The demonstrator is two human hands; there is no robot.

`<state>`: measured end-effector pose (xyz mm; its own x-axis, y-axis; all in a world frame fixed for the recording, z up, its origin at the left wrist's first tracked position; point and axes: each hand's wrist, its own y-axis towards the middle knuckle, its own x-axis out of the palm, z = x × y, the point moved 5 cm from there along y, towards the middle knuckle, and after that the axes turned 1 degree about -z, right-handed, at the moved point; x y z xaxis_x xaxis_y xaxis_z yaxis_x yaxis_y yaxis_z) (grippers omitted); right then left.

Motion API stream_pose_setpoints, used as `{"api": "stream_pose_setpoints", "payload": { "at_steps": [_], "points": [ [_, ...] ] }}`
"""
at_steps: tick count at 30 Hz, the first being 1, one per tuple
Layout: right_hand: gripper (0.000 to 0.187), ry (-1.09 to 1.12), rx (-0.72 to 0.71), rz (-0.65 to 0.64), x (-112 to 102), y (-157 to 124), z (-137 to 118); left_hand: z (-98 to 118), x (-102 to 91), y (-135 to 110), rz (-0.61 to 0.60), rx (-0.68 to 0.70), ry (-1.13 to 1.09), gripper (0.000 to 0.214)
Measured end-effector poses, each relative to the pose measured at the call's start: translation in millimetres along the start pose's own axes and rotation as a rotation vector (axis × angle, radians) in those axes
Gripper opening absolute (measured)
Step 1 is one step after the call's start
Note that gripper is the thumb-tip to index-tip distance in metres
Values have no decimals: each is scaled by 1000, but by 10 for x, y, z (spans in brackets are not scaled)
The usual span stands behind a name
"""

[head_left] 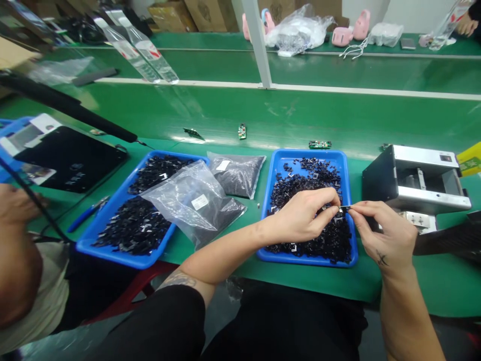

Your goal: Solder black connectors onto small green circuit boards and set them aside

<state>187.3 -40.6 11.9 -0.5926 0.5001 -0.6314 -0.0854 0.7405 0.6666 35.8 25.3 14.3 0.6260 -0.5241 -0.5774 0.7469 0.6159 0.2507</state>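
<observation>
Above the right part of a blue tray [266, 220], my two hands meet at a small dark piece [343, 207], too small to name further. My left hand [310, 213] reaches across the tray and pinches the piece's left end between thumb and fingers. The other end sits between the thumb and forefinger of my right hand [387, 233], by the tray's right rim. Beneath the hands lie many small black plastic parts [300, 175], a few with white or metallic bits. My left hand hides some of them.
A second blue tray [84, 245] of black parts, clear plastic bags [240, 173] and blue-handled pliers [84, 215] are to the left. A black and silver machine [413, 180] stands right. Small circuit boards [242, 131] lie behind. A co-worker's hand [18, 203] shows far left.
</observation>
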Motion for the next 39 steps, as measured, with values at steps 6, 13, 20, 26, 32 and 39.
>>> {"api": "stream_pose_setpoints", "payload": {
  "at_steps": [6, 13, 20, 26, 32, 39],
  "points": [
    [18, -137, -45, 40, -146, -134, -43, 63, 140, 52, -57, 44, -36, 13],
    [23, -433, -87, 40, -470, -325, 35, 159, 457, 349, -156, 201, -50, 12],
    [22, -596, -132, 46, -500, -445, 116, 86, 674, 490, -214, 291, 100, 18],
    [17, -642, -107, -21, -433, -419, 100, -9, 735, 360, -245, 395, 506, 31],
    [19, -424, -61, 144, -689, -421, 30, -27, 757, 291, -218, 449, 639, 37],
    [39, 421, 559, 435, -977, -627, 650, 7, 766, 289, -231, 468, 675, 37]
  ]
}}
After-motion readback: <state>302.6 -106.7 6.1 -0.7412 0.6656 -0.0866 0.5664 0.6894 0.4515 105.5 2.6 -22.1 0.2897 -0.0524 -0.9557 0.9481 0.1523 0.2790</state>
